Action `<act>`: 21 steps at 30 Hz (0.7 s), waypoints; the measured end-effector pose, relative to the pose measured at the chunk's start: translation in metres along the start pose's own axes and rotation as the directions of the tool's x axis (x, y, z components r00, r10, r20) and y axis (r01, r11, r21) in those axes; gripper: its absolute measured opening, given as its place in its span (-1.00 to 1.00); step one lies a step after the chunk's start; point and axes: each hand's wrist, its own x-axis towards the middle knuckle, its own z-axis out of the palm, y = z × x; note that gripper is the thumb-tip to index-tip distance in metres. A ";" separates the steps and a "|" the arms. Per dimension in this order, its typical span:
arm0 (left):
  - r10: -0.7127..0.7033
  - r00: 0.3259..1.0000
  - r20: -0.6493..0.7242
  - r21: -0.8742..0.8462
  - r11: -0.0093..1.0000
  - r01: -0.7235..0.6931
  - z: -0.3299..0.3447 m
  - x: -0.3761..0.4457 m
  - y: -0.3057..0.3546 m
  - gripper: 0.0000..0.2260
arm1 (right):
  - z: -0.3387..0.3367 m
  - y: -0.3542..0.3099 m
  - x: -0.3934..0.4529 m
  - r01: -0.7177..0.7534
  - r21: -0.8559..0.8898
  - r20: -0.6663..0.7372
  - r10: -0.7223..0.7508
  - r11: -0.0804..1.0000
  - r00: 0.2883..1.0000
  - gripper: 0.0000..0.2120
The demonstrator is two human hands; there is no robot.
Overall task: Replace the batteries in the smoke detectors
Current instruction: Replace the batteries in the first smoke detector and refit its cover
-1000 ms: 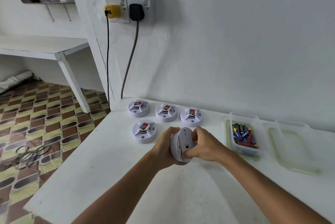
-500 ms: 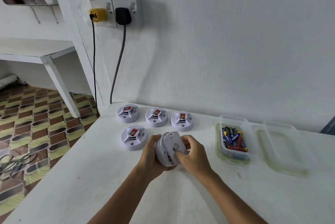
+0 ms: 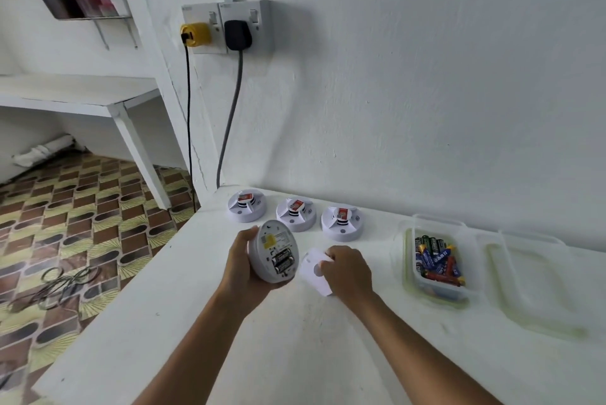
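My left hand (image 3: 239,268) grips a white smoke detector (image 3: 273,249) above the white table (image 3: 262,345), its back turned toward me. Two black batteries (image 3: 282,261) sit in its uncovered compartment. My right hand (image 3: 348,270) holds the detached white back cover (image 3: 312,268) just right of the detector, low over the table. Three more smoke detectors (image 3: 246,206), (image 3: 296,212), (image 3: 341,221) stand in a row by the wall. A clear plastic tub (image 3: 408,260) to the right holds several loose batteries (image 3: 437,258).
The tub's clear lid (image 3: 531,283) lies at the far right. Two plugs with cables (image 3: 229,116) hang from wall sockets above the table's back left corner. The table's left edge drops to a patterned floor (image 3: 82,224).
My right hand has pulled the back cover off the detector and moved it to the right. The battery compartment now shows. The left hand keeps hold of the detector.
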 end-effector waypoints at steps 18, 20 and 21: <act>0.046 0.972 0.232 -0.016 0.999 -0.044 0.206 -0.023 -0.101 -0.58 | -0.174 0.089 -0.045 0.059 0.610 -0.100 0.003 0.790 0.995 -0.89; 0.050 0.967 0.251 -0.003 0.999 -0.050 0.238 -0.027 -0.128 -0.58 | -0.199 0.115 -0.051 0.035 0.621 -0.109 0.042 0.783 0.993 -0.92; 0.053 0.966 0.253 0.015 0.998 -0.059 0.252 -0.029 -0.141 -0.59 | -0.209 0.128 -0.054 0.026 0.625 -0.108 0.054 0.780 0.993 -0.93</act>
